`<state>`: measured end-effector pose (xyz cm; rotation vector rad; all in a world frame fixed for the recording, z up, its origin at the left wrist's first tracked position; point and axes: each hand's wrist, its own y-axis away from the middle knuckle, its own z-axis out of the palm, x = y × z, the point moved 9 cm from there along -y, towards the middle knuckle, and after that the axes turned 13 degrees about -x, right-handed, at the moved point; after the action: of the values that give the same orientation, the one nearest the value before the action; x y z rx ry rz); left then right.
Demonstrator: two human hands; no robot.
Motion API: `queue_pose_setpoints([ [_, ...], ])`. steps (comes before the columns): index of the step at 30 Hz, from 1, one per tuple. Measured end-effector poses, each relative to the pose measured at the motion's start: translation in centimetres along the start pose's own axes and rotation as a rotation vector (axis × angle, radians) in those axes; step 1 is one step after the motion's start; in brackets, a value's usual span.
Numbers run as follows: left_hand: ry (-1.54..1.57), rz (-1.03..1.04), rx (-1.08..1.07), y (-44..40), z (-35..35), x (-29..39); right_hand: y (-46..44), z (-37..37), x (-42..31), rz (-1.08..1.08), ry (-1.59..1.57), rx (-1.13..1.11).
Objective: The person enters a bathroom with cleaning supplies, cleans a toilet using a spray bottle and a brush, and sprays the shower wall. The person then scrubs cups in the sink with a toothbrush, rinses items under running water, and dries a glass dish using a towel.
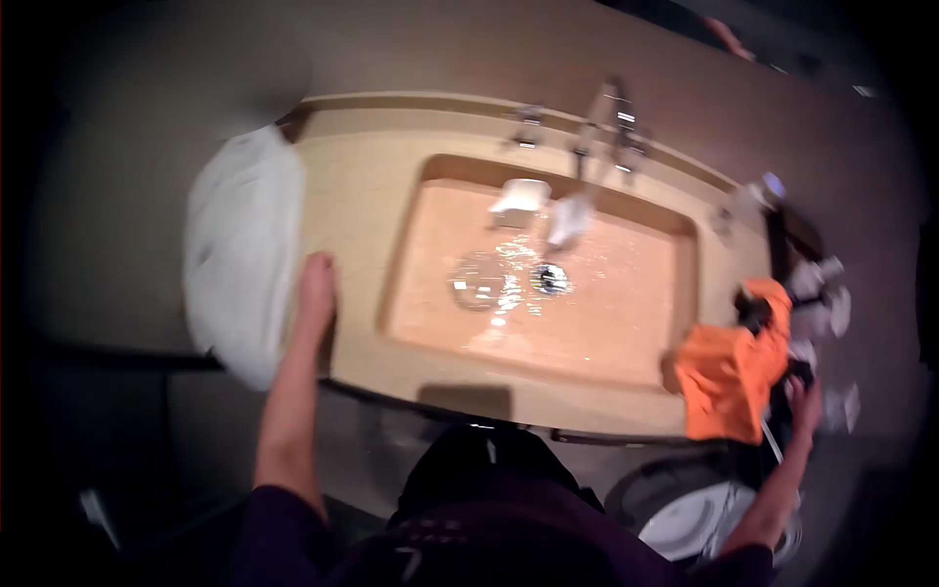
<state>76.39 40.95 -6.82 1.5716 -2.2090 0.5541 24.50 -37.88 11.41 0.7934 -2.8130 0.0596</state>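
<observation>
My left hand (318, 286) is at the left end of the beige sink counter (357, 196), beside a white towel (245, 249); its fingers look stretched out, with nothing seen in them. At the counter's right end, my right hand (804, 403) is close to an orange cloth (729, 372) and a dark item at its edge. The fingers of that hand appear apart, though motion blurs them. The orange cloth hangs over the front right corner of the counter.
The basin (421, 293) has a drain (550, 279) and a wet, shiny bottom. A faucet (584, 142) with handles stands behind it. White blurred bottles (812, 279) line the right side. Below right is a toilet (685, 523). Reflections show in the mirror behind.
</observation>
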Motion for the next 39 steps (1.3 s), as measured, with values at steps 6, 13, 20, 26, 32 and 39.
queue_pose_setpoints([
  [6,0.038,-0.147,-0.071,0.6,1.0,-3.7,3.6,-2.9,-2.9,0.076,0.018,0.138],
  [13,0.219,-0.22,-0.097,2.4,0.9,-2.3,4.0,-2.9,-1.8,0.24,-0.031,0.135],
  [20,0.644,-0.126,-0.24,-0.1,3.0,5.7,1.8,-0.6,2.5,0.22,-0.047,0.07],
  [26,0.796,0.06,-0.44,-1.3,8.4,17.3,4.7,-1.6,2.1,0.238,-0.123,0.275],
  [32,0.932,-0.017,-0.733,2.6,15.4,30.3,13.8,-0.1,-11.8,-0.013,-1.237,-0.054],
  [39,0.702,0.903,-0.981,21.4,16.1,51.0,26.6,8.8,-24.6,0.013,-2.515,-0.582],
])
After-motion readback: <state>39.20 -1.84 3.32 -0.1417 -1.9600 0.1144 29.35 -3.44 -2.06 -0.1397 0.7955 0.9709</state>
